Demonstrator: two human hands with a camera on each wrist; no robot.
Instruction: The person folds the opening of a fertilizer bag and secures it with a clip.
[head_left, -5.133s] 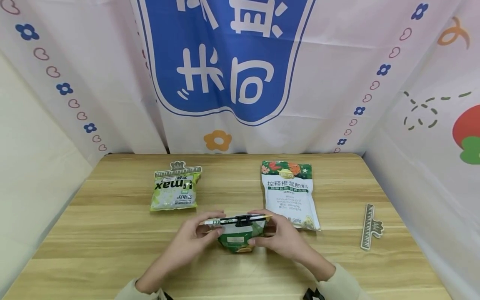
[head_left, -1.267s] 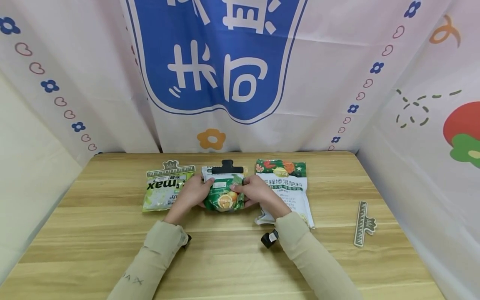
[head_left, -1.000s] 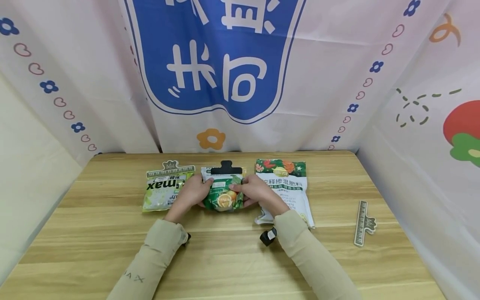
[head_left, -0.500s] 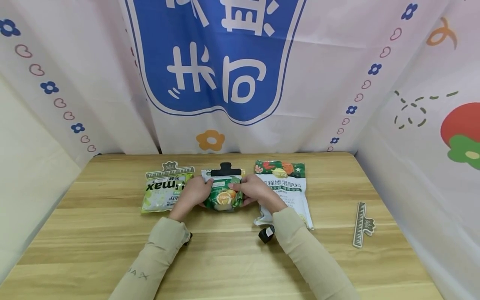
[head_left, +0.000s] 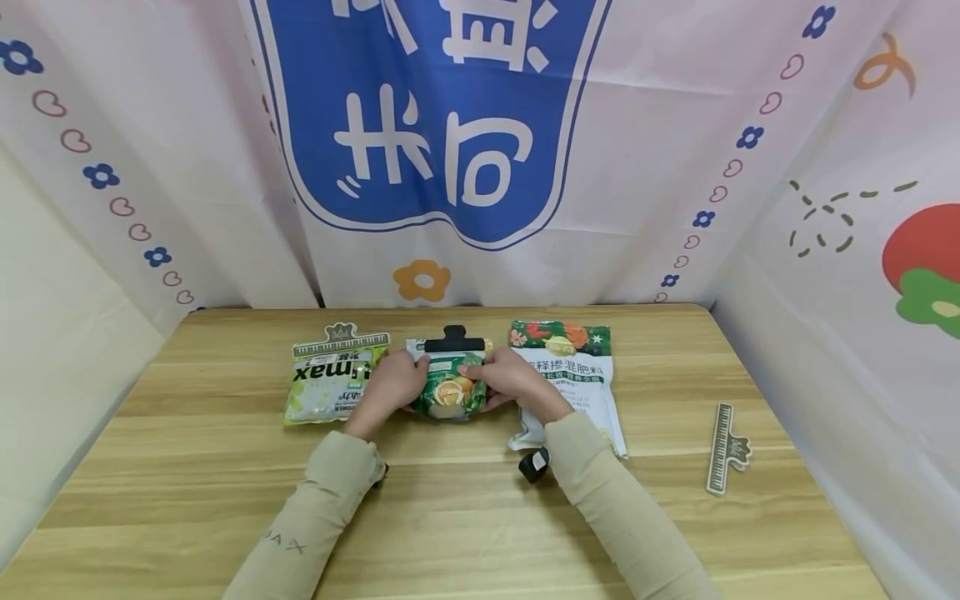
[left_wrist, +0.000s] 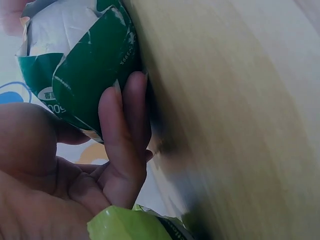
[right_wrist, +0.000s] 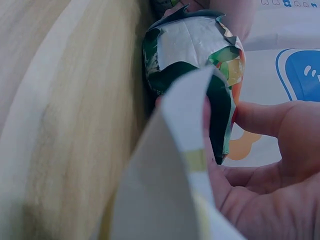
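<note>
A green packet (head_left: pixel 446 393) printed with orange slices stands at the back middle of the table, its top edge pinched in a black clip (head_left: pixel 454 342). My left hand (head_left: pixel 397 382) grips its left side, thumb in front and fingers behind. On the other side my right hand (head_left: pixel 516 379) holds it the same way. In the left wrist view the fingers (left_wrist: pixel 122 125) lie along the packet's green back, low by the tabletop. The right wrist view shows the packet's folded silver-and-green base (right_wrist: pixel 182 42), with my right thumb (right_wrist: pixel 262 117) against its front.
Left of my hands lies a lime-green packet (head_left: pixel 322 392) with a ruler-like clip (head_left: pixel 341 340) on top. A white fertiliser bag (head_left: pixel 581 400) lies on the right, partly under my right hand. Farther right is a loose ruler-like clip (head_left: pixel 726 450). A printed curtain (head_left: pixel 637 208) hangs behind the table (head_left: pixel 450 533).
Since the oldest frame, both hands have carried the green packet from the front middle to the back, between the other two bags, its printed face now showing. Over the last second it shifts only slightly.
</note>
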